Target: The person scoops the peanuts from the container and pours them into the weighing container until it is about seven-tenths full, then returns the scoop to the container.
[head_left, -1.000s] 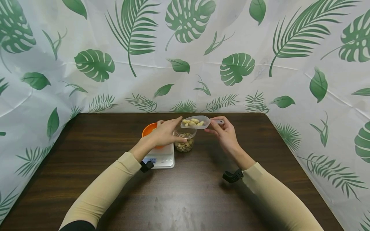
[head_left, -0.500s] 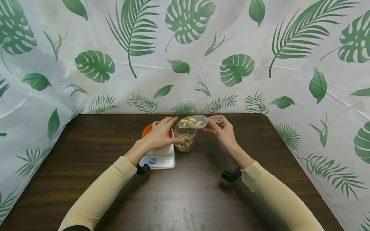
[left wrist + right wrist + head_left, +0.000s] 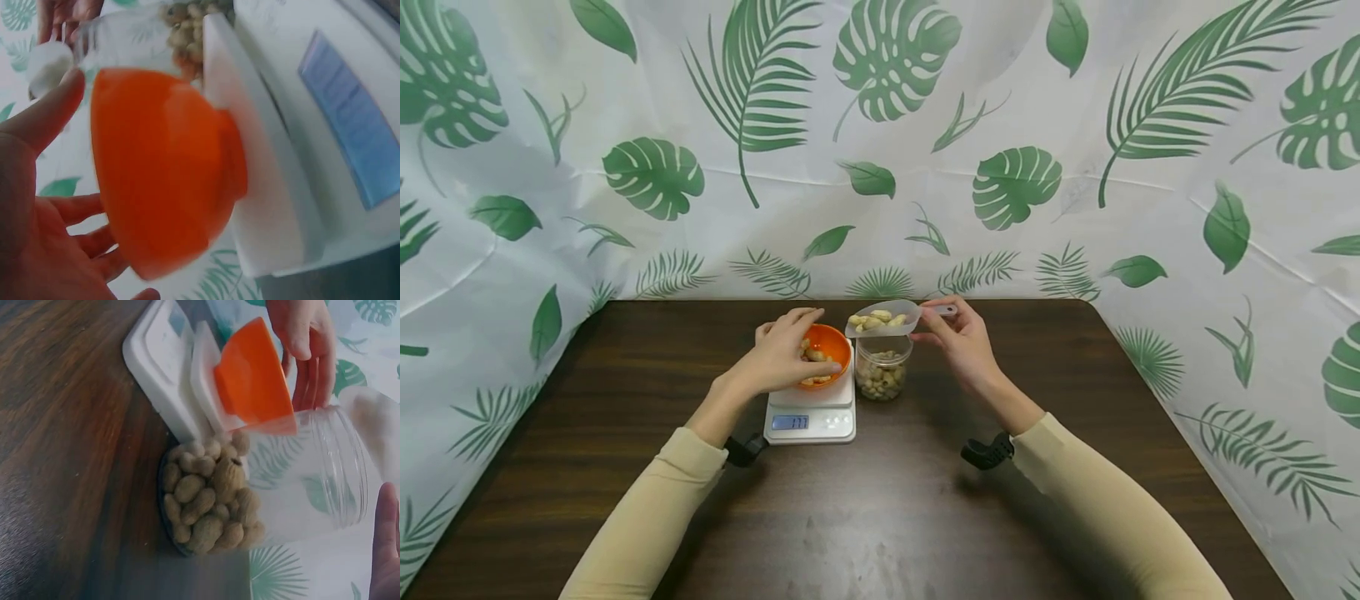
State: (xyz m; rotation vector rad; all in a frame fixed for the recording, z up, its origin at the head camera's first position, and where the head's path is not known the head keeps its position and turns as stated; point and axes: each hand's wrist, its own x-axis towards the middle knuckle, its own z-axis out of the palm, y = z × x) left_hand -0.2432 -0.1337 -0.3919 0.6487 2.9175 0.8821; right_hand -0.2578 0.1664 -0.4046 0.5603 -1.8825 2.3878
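Note:
My right hand (image 3: 961, 342) pinches the handle of a translucent scoop (image 3: 912, 316) loaded with several peanuts (image 3: 876, 320). The scoop is held above a clear jar (image 3: 883, 346) and reaches toward the orange bowl (image 3: 837, 340). More peanuts (image 3: 209, 506) fill the lower part of the jar. With fingers and thumb spread, my left hand (image 3: 778, 350) is over the bowl's left side, at its rim. Peanuts lie inside the bowl, which rests on a white kitchen scale (image 3: 842, 427); the left hand partly hides them.
Under everything is a dark wood-grain table (image 3: 880, 500). The jar stands just right of the scale. Behind the table hangs a white sheet (image 3: 925, 200) with green leaf prints. The scale's display (image 3: 790, 422) is lit.
My left hand has moved left, away from the jar, uncovering more of the bowl. The loaded scoop in my right hand has shifted left toward the bowl. The scale's reading has changed.

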